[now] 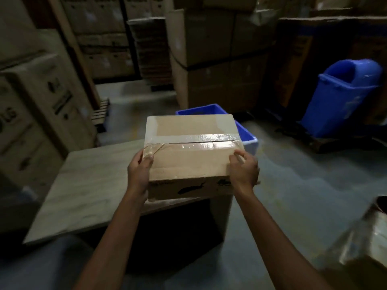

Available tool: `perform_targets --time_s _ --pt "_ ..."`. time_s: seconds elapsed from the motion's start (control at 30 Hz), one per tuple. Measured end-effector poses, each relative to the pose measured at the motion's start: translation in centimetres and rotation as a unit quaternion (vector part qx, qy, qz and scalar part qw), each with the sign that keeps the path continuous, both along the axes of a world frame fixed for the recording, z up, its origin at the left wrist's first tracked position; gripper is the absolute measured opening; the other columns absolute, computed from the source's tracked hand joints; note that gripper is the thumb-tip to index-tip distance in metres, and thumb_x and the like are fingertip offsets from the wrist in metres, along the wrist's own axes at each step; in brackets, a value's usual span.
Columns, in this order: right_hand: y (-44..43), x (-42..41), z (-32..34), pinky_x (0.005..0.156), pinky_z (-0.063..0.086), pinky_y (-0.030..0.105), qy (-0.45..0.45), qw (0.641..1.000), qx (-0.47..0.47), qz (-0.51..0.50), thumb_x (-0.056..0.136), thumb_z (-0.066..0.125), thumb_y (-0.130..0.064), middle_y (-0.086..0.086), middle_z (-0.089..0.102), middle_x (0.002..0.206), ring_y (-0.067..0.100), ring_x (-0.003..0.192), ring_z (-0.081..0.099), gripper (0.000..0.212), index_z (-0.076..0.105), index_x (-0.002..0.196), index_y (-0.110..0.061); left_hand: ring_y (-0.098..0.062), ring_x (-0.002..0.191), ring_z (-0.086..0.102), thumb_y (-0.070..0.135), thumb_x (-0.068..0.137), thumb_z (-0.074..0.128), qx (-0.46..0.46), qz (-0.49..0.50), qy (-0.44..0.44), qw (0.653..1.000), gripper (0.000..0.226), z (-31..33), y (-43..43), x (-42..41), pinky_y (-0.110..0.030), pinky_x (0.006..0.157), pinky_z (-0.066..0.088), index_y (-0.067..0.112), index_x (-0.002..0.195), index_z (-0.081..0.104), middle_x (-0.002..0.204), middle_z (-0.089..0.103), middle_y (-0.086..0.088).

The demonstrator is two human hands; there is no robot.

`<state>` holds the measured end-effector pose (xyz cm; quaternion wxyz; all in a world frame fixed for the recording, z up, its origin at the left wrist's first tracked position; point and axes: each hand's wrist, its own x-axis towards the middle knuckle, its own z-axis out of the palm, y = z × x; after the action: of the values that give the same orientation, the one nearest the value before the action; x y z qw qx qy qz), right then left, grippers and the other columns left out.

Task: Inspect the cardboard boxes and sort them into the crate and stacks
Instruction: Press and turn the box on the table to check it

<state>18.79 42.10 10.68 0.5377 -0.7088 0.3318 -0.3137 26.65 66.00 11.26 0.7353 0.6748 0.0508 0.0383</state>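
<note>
1. At the far left, big printed boxes [31,97] stand piled one on another, with dark marks on their sides; the print is too blurred to read.
2. A pale wooden table [88,185] lies in front of them and reaches toward the middle of the view.
3. The left hand [139,170] grips the left side of a brown cardboard box [188,160], with the thumb on top at the end of the tape.
4. This box is held between both hands over the right edge of the table. I cannot tell if its bottom touches the table. Shiny clear tape [199,141] runs across its closed top.
5. The right hand [244,170] grips the right side of the box, with the fingers curled over the top edge. The two hands are apart, one on each side.
6. A blue crate [249,141] stands on the floor just behind the box, partly hidden by it.
7. A tall stack [219,59] of cartons rises behind the crate.
8. Further right, a blue bin [343,97] stands tilted.
9. At the lower right corner a blurred carton [364,243] is seen.
</note>
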Motion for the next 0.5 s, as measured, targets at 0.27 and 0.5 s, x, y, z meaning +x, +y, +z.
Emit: perform_targets --time_s 0.27,0.5 --pt "8.5 7.9 -2.7 0.104 0.047 0.048 0.089 0.962 -0.039 0.254 0.086 0.073 -0.038 -0.002 0.06 0.13 0.02 0.121 0.054 0.02 0.071 0.105 -0.032 -0.029 0.111 0.064 0.003 0.097 0.047 0.005 0.096 0.06 0.994 0.039 -4.7 12.3 2.8 -0.043 0.096 0.053 0.013 0.131 0.063 0.121 0.068 -0.008" --pt "12.4 16.3 -7.1 0.106 0.048 0.046 0.126 0.922 -0.013 0.365 0.087 0.075 -0.03 -0.002 0.057 0.135 0.017 0.125 0.054 0.025 0.067 0.111 -0.031 -0.019 0.097 0.059 -0.003 0.098 0.045 0.083 0.135 0.064 0.985 0.036 -7.7 17.2 8.6 -0.028 0.083 0.048 0.018 0.124 0.059 0.105 0.064 0.001"
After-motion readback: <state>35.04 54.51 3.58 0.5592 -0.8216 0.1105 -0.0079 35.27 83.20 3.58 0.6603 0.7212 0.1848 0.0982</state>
